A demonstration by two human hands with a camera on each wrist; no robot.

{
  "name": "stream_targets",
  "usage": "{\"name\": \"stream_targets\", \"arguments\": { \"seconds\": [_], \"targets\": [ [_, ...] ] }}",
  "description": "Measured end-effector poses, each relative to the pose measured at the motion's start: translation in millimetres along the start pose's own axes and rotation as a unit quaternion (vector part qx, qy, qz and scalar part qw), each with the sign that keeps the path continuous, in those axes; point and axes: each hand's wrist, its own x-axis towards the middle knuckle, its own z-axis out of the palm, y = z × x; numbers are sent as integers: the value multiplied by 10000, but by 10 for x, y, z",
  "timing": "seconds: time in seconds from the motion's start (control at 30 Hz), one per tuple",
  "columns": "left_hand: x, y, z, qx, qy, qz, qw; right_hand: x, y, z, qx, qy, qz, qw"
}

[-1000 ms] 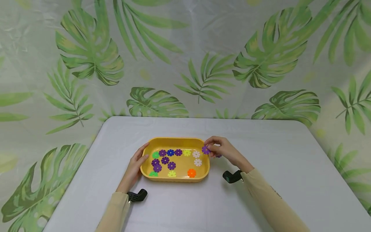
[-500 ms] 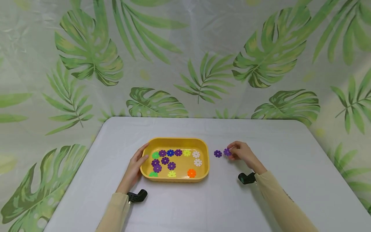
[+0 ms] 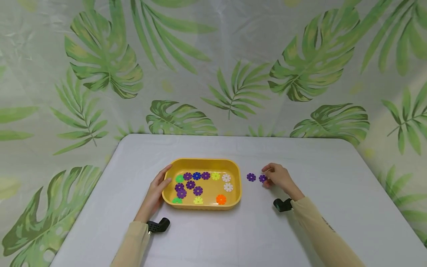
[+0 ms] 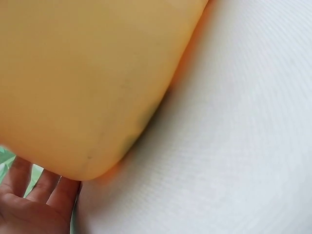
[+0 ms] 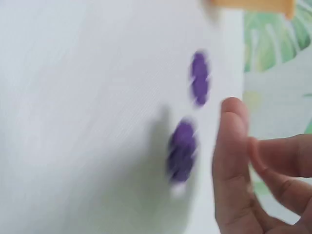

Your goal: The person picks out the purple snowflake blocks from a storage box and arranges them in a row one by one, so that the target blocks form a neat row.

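My left hand (image 3: 155, 191) holds the left end of a yellow plastic tray (image 3: 203, 163), thumb over the rim; in the left wrist view its fingers (image 4: 43, 187) lie against the outer wall. Purple, blue, green, yellow, white and orange notched snowflake discs lie spread inside. Right of the tray, one purple snowflake disc (image 3: 251, 177) lies on the table. A second purple snowflake disc (image 3: 262, 178) is right by the fingertips of my right hand (image 3: 281, 178), which is partly in front of it. The right wrist view shows that disc (image 5: 182, 152) apart from the fingers, which hold nothing.
A white cloth covers the table (image 3: 207, 237). Behind it hangs a leaf-patterned backdrop (image 3: 186, 74). Black cameras are strapped to the left wrist (image 3: 159, 225) and right wrist (image 3: 282, 204).
My right hand has carried a purple snowflake disc from the tray's right rim rightward and let it go beside the other purple one. The left hand and tray stay put.
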Motion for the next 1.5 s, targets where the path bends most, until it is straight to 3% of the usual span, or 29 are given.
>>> {"name": "stream_targets", "arguments": {
  "seconds": [0.1,0.3,0.43,0.6,0.73,0.97,1.23,1.37,1.5],
  "targets": [
    [-4,6,-1,1,17,-7,10000,-14,-180,75,416,-208,-360,9983],
    [-3,6,4,-11,3,3,10000,-97,-629,443,1296,-1286,-832,9797],
    [1,-1,4,8,10,29,10000,-138,-807,779,1306,-1920,-962,9679],
    [4,-7,6,40,17,9,10000,-131,-894,1185,1309,-2277,-843,9612],
    [4,-9,14,-23,32,32,10000,-110,-929,1411,1302,-2391,-619,9602],
    [4,-5,17,-67,86,51,9999,-59,-943,1623,902,-2454,-499,9639],
    [7,-4,7,-39,35,79,10000,-33,-939,1682,651,-2113,-415,9744],
    [1,-10,4,-38,43,56,10000,-26,-921,1683,233,-1855,-504,9811],
    [-4,-10,11,-40,60,28,10000,-45,-892,1628,26,-1804,-608,9817]
  ]
}}
